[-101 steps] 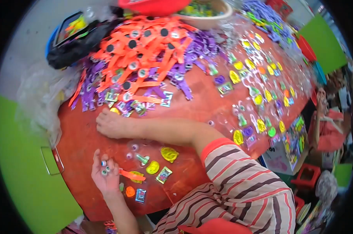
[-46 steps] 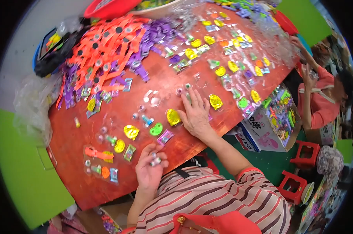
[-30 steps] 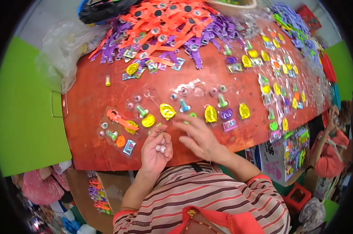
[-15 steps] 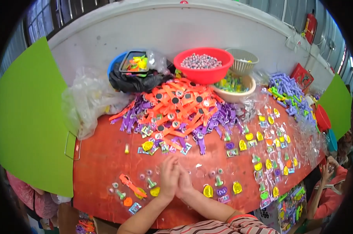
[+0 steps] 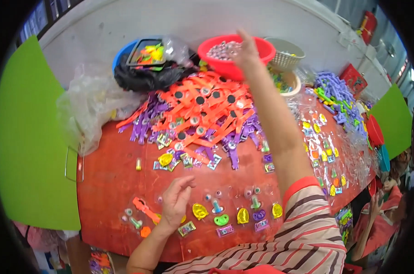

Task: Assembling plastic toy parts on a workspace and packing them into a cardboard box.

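Note:
My right hand (image 5: 246, 54), arm stretched out, is over a red basin (image 5: 218, 66) at the back that holds many small whitish-pink balls (image 5: 224, 50). Its fingers are partly hidden and blurred. My left hand (image 5: 176, 201) hovers low above the front of the table, fingers loosely bent, with nothing visible in it. Around it lie small toys: an orange watch-like strap (image 5: 145, 210), a yellow oval piece (image 5: 199, 211), a green pacifier-shaped toy (image 5: 221, 220), a purple pacifier-shaped toy (image 5: 259, 214) and small wrapped packets (image 5: 225, 230). Eyeball-like balls (image 5: 213, 195) sit beside them.
A heap of orange and purple toy watches (image 5: 202, 107) fills the table's middle. Behind stand a black tray (image 5: 145, 52), a grey basket (image 5: 287, 55) and a cream bowl (image 5: 291, 86). Purple sticks (image 5: 333, 89) lie right. A person (image 5: 380, 214) works at the far right.
My hands have parted from each other. The right reached forward to the red basin, and the left moved slightly left. More toys show at the front, and the view has shifted.

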Action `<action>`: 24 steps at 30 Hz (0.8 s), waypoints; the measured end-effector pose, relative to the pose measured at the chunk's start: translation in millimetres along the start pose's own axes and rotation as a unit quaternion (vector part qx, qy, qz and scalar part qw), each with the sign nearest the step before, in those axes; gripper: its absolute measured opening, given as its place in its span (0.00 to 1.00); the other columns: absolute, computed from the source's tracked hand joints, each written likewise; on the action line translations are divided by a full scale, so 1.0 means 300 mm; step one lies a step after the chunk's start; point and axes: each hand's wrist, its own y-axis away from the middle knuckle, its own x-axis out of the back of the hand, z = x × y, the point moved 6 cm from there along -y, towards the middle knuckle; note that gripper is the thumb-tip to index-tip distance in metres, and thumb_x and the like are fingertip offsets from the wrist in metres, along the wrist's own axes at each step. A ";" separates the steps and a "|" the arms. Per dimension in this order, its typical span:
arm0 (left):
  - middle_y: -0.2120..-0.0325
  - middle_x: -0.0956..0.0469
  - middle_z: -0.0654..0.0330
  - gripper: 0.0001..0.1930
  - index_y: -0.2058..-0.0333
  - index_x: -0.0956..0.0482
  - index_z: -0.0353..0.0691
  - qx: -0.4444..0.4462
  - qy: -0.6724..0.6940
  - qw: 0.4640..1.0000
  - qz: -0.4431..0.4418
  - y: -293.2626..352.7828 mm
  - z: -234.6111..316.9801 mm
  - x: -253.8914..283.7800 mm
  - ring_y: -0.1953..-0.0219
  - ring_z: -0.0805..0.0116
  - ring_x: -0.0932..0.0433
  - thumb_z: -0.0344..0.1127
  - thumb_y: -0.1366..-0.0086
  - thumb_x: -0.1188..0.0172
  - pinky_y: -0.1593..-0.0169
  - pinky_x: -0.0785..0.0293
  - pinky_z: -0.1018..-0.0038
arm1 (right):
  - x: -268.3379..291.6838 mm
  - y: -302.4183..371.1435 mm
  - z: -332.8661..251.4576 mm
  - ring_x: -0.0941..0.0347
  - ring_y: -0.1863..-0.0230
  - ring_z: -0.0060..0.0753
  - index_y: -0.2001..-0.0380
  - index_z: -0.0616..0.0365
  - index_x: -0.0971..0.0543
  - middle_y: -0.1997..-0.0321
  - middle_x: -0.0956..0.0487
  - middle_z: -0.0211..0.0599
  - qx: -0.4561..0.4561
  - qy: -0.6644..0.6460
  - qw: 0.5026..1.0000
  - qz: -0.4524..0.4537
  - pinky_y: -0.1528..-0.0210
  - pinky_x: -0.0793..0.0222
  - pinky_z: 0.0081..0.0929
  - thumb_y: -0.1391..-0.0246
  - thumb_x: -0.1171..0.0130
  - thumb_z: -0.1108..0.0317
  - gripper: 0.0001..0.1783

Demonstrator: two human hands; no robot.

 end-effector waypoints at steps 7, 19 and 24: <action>0.56 0.23 0.59 0.13 0.51 0.27 0.33 0.055 0.023 0.985 0.160 0.133 -0.048 0.281 0.57 0.72 0.24 0.29 0.32 0.53 0.50 0.29 0.75 | 0.118 0.239 0.186 0.22 0.58 0.41 0.56 0.61 0.21 0.60 0.20 0.47 0.241 0.478 0.833 -0.140 0.56 0.29 0.33 0.48 0.45 0.65 0.17; 0.60 0.22 0.61 0.13 0.51 0.26 0.33 0.102 0.061 0.989 0.085 0.281 -0.098 0.147 0.58 0.74 0.23 0.28 0.32 0.51 0.53 0.29 0.79 | 0.117 0.801 0.823 0.25 0.56 0.42 0.67 0.57 0.21 0.62 0.23 0.42 0.198 0.813 0.445 -0.318 0.57 0.36 0.43 0.48 0.43 0.56 0.15; 0.62 0.21 0.60 0.12 0.52 0.25 0.34 0.095 0.017 0.994 0.055 0.314 -0.126 0.147 0.61 0.75 0.23 0.27 0.34 0.49 0.55 0.28 0.79 | 0.100 0.793 0.811 0.26 0.53 0.44 0.66 0.60 0.21 0.60 0.23 0.45 0.174 0.821 0.468 -0.276 0.55 0.38 0.46 0.53 0.48 0.63 0.15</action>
